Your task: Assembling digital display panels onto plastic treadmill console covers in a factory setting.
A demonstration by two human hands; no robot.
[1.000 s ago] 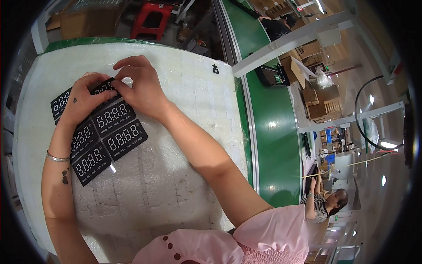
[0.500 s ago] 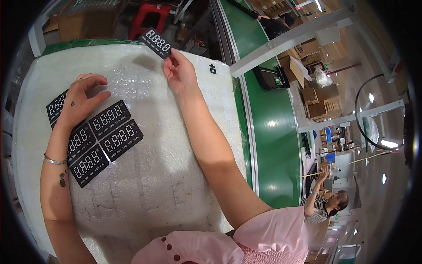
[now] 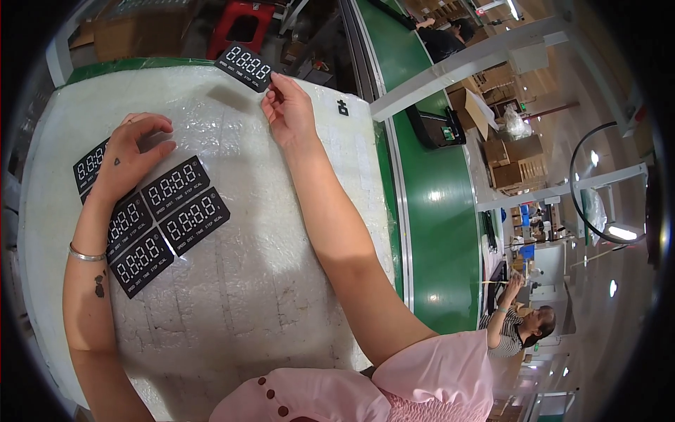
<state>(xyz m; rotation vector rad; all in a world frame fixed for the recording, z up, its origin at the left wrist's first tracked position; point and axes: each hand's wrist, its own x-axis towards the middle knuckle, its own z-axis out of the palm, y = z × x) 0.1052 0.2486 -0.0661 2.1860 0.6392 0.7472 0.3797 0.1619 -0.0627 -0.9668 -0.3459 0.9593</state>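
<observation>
My right hand (image 3: 290, 109) pinches the right end of a black display panel (image 3: 245, 66) with white digit segments, raised over the far edge of the work surface. My left hand (image 3: 138, 149) rests near several like panels laid close together, its thumb and fingers apart in a curve with nothing between them. Two of these are a panel (image 3: 176, 186) right of the left wrist and a panel (image 3: 195, 221) just nearer. Another panel (image 3: 142, 264) lies nearest me. At the far left, a panel (image 3: 90, 167) is partly covered by my left hand.
The white plastic-wrapped work surface (image 3: 239, 281) carries a small black mark (image 3: 342, 107) at its far right. Beyond its right edge runs a green conveyor (image 3: 436, 232) holding a black housing (image 3: 434, 128). A red stool (image 3: 242, 28) stands past the far edge. A co-worker (image 3: 524, 327) is at the right.
The panel in my right hand has turned, so its face shows more fully and it sits slightly further left. My left hand has stayed nearly still.
</observation>
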